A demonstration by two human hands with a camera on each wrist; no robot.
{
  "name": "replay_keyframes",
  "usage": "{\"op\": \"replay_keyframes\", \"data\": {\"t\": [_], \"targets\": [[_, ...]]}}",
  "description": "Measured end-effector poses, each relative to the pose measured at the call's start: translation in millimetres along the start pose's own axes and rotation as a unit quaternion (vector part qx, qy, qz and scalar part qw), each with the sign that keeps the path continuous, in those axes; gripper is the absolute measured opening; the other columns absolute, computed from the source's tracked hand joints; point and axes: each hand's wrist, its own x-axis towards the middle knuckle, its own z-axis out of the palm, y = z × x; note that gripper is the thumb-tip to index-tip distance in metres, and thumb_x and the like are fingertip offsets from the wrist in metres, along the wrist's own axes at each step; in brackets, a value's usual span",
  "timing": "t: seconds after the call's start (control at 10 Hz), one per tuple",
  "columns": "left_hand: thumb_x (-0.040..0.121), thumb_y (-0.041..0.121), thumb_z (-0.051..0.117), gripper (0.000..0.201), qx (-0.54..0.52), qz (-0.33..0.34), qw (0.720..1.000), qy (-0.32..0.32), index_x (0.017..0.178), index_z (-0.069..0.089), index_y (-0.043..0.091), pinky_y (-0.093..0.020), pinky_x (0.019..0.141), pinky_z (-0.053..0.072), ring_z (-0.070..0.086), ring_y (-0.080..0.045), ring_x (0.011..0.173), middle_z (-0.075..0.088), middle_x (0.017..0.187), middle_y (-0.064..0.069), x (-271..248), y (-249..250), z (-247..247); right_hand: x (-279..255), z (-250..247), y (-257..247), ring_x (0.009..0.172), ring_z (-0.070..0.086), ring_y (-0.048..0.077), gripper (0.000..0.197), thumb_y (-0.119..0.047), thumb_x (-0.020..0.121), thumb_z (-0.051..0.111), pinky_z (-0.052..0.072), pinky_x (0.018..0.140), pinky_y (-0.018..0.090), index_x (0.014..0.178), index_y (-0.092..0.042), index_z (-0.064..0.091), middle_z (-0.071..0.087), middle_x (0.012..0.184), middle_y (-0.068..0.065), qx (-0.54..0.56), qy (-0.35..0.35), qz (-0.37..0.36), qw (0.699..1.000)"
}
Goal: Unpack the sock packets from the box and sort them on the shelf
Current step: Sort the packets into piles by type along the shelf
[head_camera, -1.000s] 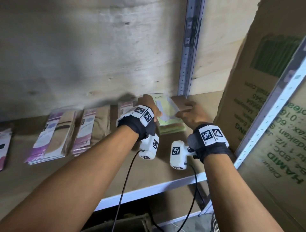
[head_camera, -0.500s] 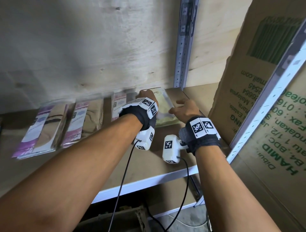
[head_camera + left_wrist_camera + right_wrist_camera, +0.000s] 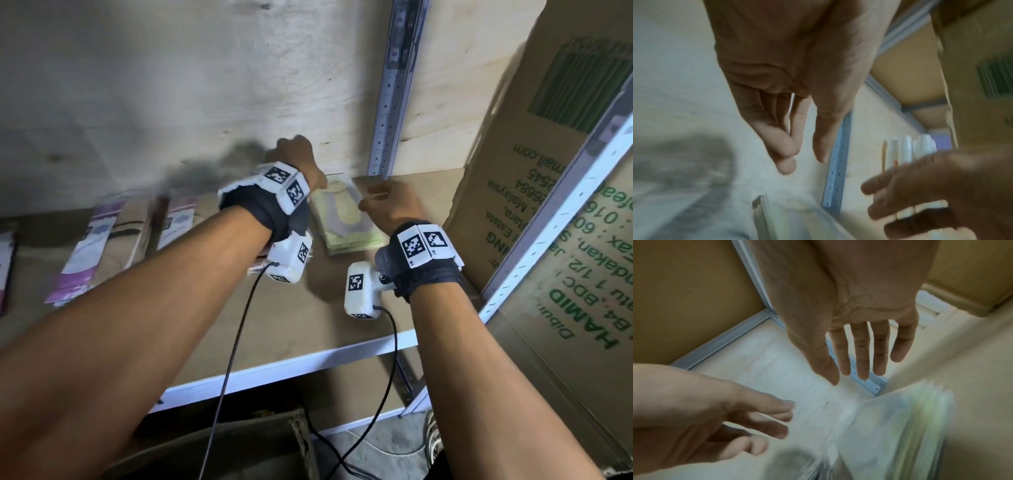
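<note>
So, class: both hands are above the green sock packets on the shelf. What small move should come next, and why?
Probably draw both hands back toward the box for more packets. The left hand and right hand are open and hold nothing, and the green packet stack already lies flat on the shelf.

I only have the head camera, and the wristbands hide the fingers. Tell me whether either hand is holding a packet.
Observer: In the left wrist view, the left hand is empty, with its fingers loosely extended.
Operator: Now check the right.
Observer: In the right wrist view, the right hand holds nothing, and its fingers are straight and spread.
Operator: Report on the green stack.
Observer: Seen edge-on, the green packets lie several deep.
</note>
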Motion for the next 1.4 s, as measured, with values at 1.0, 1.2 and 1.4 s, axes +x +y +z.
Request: {"op": "replay_keyframes", "data": {"t": [1.0,1.2,1.4], "targets": [[0.090,0.022,0.064,0.048,-0.391,-0.401,0.826,0.058,0.130,0.057,-0.003,-0.044,0.101,0.050,0.061,-0.039,0.117,0.060,0.130,-0.027,-185.8,-492.3,-69.4,-181.4,368.5,-230.7,0.080,0.073,0.034,0.008,-0.004,0.087,0.063,0.061,0.076,0.042,0.086,-0.011,0.062,0.073,0.085,0.017,-0.005,-0.416,-0.103,0.903],[0.091,0.026,0.064,0.052,-0.406,-0.403,0.820,-0.011,0.118,0.056,-0.017,-0.027,0.058,0.041,0.059,-0.050,0.073,0.060,0.092,-0.041,-186.0,-493.7,-73.2,-176.8,381.9,-234.7,0.056,0.055,0.023,0.021,-0.003,0.083,0.072,0.049,0.060,0.032,0.066,-0.001,0.060,0.067,0.072,0.020,0.012,-0.417,-0.033,0.908],[0.095,0.029,0.061,0.036,-0.490,-0.375,0.787,-0.009,0.110,0.066,-0.003,-0.029,0.054,0.059,0.070,-0.025,0.070,0.074,0.094,-0.015,-192.5,-447.4,-86.2,-177.3,335.2,-235.8,0.093,0.067,0.044,0.029,0.003,0.077,0.073,0.052,0.093,0.048,0.102,0.016,0.067,0.066,0.106,0.037,0.085,-0.404,-0.080,0.907]]}}
